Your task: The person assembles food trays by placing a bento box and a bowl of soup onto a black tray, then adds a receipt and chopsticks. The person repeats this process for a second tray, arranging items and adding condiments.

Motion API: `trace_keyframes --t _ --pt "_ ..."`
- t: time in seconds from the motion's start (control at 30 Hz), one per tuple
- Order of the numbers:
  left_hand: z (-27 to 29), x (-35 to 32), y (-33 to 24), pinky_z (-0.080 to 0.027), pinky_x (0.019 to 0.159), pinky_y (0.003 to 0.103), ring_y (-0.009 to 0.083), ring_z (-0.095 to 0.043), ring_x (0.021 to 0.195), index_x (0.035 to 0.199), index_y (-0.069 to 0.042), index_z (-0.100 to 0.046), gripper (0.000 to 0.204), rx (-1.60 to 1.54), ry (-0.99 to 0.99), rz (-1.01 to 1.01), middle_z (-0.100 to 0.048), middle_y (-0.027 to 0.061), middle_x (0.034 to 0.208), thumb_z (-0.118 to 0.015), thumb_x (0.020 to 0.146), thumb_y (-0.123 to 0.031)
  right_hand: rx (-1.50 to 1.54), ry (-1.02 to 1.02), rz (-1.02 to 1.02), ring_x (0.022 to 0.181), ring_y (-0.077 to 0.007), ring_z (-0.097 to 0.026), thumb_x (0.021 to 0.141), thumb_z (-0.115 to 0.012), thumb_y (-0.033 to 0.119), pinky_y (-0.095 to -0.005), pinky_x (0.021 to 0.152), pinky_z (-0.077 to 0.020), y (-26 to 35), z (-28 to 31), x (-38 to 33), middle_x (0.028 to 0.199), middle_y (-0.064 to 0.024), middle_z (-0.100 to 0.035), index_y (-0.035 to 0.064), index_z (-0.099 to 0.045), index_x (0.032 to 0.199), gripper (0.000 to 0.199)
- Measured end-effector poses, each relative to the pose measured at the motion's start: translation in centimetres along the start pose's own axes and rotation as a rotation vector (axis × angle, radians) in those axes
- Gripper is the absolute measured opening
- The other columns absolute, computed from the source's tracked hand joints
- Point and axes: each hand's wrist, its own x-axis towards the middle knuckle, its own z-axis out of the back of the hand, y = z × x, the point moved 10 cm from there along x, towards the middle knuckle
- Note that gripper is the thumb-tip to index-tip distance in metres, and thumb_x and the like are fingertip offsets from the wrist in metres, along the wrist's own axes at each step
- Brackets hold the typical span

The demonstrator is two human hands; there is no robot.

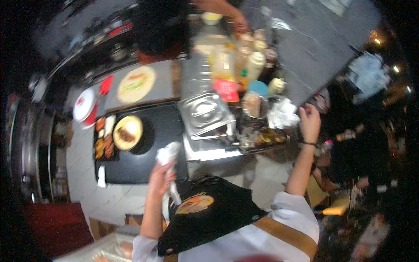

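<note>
My left hand is closed round a bunched white cloth beside the front right corner of a black tray. A narrow white end hangs below the fist. On the tray stands a round pale bowl with brown food and something white in it, left of the cloth. My right hand is raised at the right side of the counter with nothing seen in it. Its fingers look loosely apart, though blurred. The nearest thing to it is a crumpled silvery-white wrapping.
A black food box sits left of the bowl. Behind the tray lies a flatbread with filling. Metal pans, squeeze bottles and a red card crowd the middle. Another person's hand reaches in from the far side.
</note>
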Motion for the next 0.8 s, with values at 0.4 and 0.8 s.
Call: trace_keyframes --t 0.4,0.8 --pt "1.0 0.0 -2.5 -0.036 0.044 0.019 0.0079 -0.042 0.054 0.113 -0.007 -0.041 0.027 -0.118 0.053 -0.097 -0.054 0.005 0.091 -0.05 0.089 -0.013 0.097 0.232 -0.132 0.085 -0.0298 -0.058 0.075 -0.064 0.02 -0.0372 0.074 -0.0456 -3.1 -6.8 -1.5 0.093 -0.0133 -0.059 0.0052 -0.06 0.095 0.025" --pt "2.7 -1.3 -3.8 -0.033 0.042 0.022 0.0092 -0.04 0.05 0.101 -0.008 -0.046 0.021 -0.099 -0.012 -0.136 -0.053 0.0034 0.083 -0.055 0.082 -0.005 0.235 0.386 0.084 0.073 -0.0262 -0.06 0.073 -0.062 0.013 -0.0353 0.067 -0.0476 5.8 -6.5 -1.8 0.083 -0.0113 -0.06 0.0049 -0.061 0.094 0.022"
